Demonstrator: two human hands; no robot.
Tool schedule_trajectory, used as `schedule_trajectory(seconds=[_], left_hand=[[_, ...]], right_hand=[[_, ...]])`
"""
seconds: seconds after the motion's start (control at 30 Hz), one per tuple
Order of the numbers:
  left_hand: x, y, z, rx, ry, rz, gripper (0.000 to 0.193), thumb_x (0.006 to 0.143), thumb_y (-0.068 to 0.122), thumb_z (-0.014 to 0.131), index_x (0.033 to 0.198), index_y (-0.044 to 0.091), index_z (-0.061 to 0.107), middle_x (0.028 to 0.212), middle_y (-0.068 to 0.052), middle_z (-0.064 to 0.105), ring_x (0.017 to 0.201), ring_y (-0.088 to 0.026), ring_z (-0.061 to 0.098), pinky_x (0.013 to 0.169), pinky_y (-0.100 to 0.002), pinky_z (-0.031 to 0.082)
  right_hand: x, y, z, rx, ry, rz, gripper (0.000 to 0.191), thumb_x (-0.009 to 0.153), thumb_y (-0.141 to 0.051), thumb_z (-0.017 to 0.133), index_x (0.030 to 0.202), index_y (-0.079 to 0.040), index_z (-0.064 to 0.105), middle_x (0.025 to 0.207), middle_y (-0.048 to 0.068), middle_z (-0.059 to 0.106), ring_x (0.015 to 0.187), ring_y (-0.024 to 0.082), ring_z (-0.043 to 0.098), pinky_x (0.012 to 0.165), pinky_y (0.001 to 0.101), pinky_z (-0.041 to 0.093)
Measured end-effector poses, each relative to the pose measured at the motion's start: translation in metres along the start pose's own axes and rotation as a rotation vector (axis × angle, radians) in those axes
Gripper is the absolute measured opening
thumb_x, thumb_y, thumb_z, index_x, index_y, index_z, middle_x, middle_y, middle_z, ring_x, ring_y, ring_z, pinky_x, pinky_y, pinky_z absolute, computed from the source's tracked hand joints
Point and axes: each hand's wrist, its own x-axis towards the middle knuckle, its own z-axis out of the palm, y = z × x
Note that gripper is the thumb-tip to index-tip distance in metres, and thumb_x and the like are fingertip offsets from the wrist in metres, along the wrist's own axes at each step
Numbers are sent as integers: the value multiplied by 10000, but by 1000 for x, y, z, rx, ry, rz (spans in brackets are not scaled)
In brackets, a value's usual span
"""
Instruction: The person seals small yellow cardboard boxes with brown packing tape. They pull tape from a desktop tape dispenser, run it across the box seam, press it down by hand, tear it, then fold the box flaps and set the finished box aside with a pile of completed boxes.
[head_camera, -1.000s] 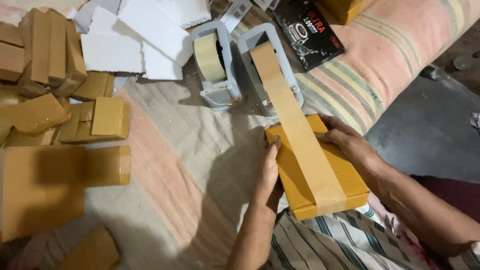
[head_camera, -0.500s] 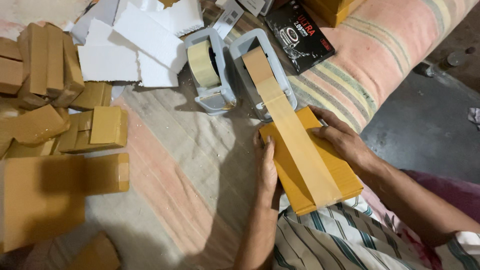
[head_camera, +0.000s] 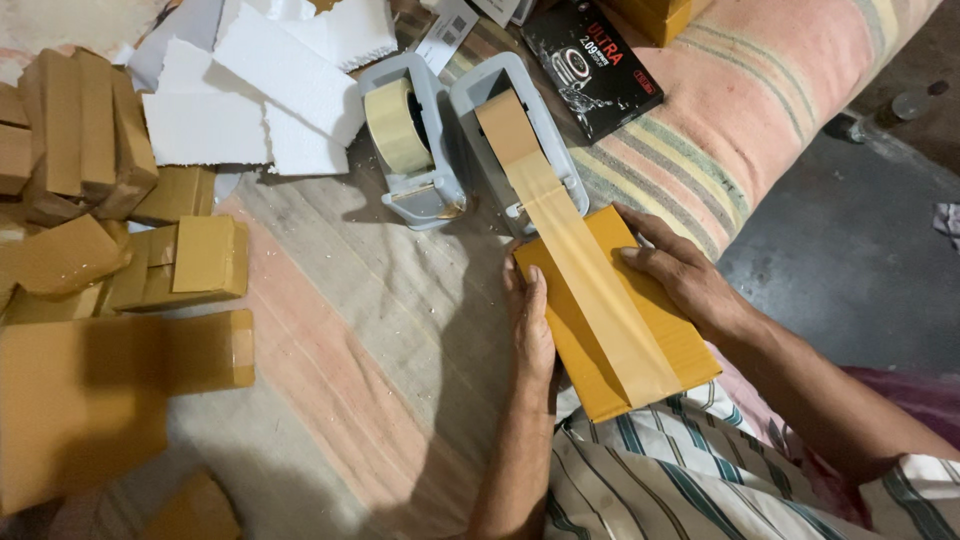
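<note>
A flat yellow-brown cardboard box (head_camera: 670, 335) rests on my lap and the striped cloth. My left hand (head_camera: 530, 320) grips its left edge, and my right hand (head_camera: 680, 275) presses on its top right part. A strip of brown tape (head_camera: 575, 260) runs from the roll in the right grey tape dispenser (head_camera: 545, 125) down the length of the box lid. A second grey dispenser (head_camera: 410, 150) with a paler roll stands just left of it.
Several brown cardboard boxes (head_camera: 120, 250) lie piled at the left. White foam pieces (head_camera: 260, 95) lie at the back. A black printed box (head_camera: 590, 60) sits behind the dispensers. A striped cushion (head_camera: 760, 110) is at the right, beside dark floor (head_camera: 860, 240).
The box and both hands have shifted slightly left and up in view; the tape strip stays laid along the lid, still joined to the dispenser.
</note>
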Motion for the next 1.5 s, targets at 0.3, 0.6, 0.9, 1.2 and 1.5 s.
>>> schedule_trajectory(seconds=[0.3,0.6,0.9,1.2,1.5], left_hand=[[-1,-5,-2,13,-2,26,675,1082,414,465,1593,27,252,1558,-182,384,1424,-251,405,1176,-404,351],[2,-9,0,60,-8,61,723,1082,462,440,1610,20,221,1569,-201,385,1430,-276,413,1181,-417,348],[0,-9,2,35,0,74,699,1097,427,415,1618,19,188,1579,-200,367,1434,-267,406,1177,-408,356],[-2,-7,1,5,18,61,694,1095,441,417,1620,50,187,1552,-219,383,1399,-281,424,1152,-426,379],[-3,-3,3,4,4,69,690,1099,452,410,1622,59,189,1571,-212,358,1422,-277,401,1175,-428,361]], right_hand=[[1,1,-1,-31,7,-44,634,951,-283,528,1564,-166,419,1506,107,523,1314,214,524,1089,332,401],[6,10,-3,55,-13,-81,633,960,-246,526,1573,-138,411,1480,111,534,1280,198,527,1072,308,407],[8,13,-2,99,-42,-125,628,967,-203,514,1577,-118,395,1511,103,500,1361,198,472,1123,315,361],[12,20,-2,67,-83,-209,612,990,-211,489,1580,-106,363,1573,109,419,1431,216,414,1166,339,344],[10,15,-2,76,-84,-217,606,996,-179,484,1585,-95,367,1543,108,435,1429,222,425,1174,345,343]])
